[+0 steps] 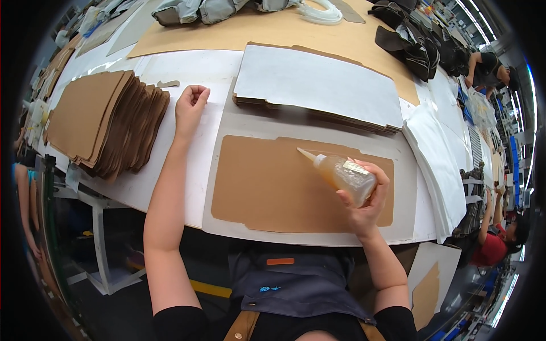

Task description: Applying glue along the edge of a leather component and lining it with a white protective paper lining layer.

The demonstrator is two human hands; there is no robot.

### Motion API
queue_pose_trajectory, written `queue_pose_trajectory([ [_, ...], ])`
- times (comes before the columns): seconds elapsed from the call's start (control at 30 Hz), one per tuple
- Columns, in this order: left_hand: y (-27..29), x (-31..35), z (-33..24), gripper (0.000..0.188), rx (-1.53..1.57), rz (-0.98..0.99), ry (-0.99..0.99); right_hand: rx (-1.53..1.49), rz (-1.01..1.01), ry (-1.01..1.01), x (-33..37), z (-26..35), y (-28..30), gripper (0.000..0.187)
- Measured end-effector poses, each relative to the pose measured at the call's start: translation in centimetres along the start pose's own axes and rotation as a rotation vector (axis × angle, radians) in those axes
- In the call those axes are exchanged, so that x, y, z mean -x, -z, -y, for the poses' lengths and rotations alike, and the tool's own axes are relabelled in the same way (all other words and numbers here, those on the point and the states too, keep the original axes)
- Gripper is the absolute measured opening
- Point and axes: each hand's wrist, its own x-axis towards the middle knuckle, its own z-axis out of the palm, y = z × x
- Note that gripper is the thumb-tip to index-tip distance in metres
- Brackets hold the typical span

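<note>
right hand (pixel 364 199) grips glue bottle (pixel 341 172) over brown panel (pixel 273 182); left hand (pixel 189 108) curled, empty.

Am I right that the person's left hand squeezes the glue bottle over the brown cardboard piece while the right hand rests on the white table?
Not quite: the hands are swapped. In the head view the right hand holds the glue bottle, nozzle over the brown cardboard piece, while the left hand rests, fingers curled, on the white table.
</note>
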Motion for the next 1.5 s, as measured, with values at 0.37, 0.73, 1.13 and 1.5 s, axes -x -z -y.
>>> queue_pose_trajectory([
  [0.37,0.0,-0.3,0.8,0.021,-0.065,-0.015,-0.029,-0.019,0.133,0.074,-2.0,0.4,-3.7,0.068],
  [0.73,-0.3,0.2,-0.3,0.019,-0.09,-0.037,-0.032,-0.055,0.209,0.132,-3.7,0.5,-7.7,0.069],
  [1.13,-0.3,0.4,-1.1,0.019,-0.122,-0.028,0.007,-0.191,0.322,0.152,-6.7,0.3,-11.4,0.071],
  [1.5,-0.5,0.5,-1.4,0.018,-0.14,-0.024,0.004,-0.272,0.443,-0.014,-8.1,0.7,-9.9,0.068],
])
